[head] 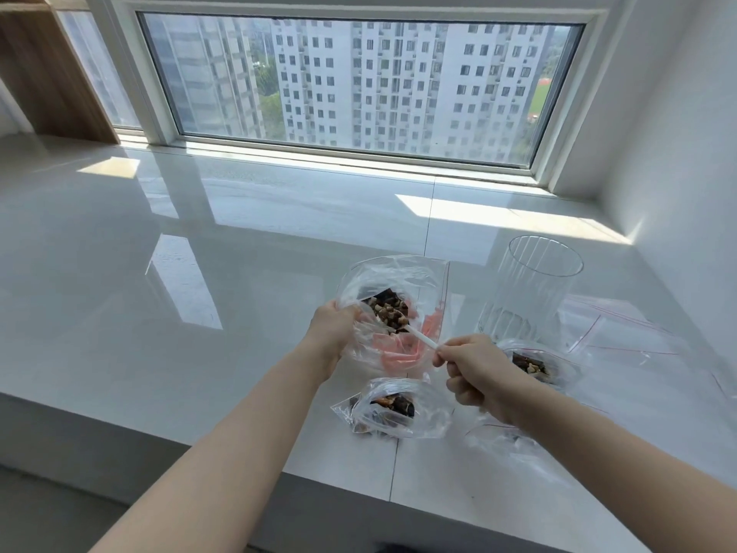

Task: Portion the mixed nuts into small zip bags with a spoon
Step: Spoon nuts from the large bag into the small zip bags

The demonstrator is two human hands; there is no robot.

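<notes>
My left hand (333, 331) grips the left rim of a large clear plastic bag (399, 281) and holds its mouth open. Mixed nuts (389, 311) lie inside it, with something pink lower in the bag. My right hand (474, 373) pinches the end of a white spoon (422, 339), whose bowl sits among the nuts, loaded. A small zip bag with nuts (395, 407) lies in front of the big bag. Another small zip bag with nuts (534, 365) lies to the right, partly behind my right hand.
A tall clear ribbed glass container (530, 289) stands to the right of the big bag. Flat zip bags with red seal lines (622, 333) lie behind and right of it. The white glossy counter (199, 313) ends at a front edge near me; a window is behind.
</notes>
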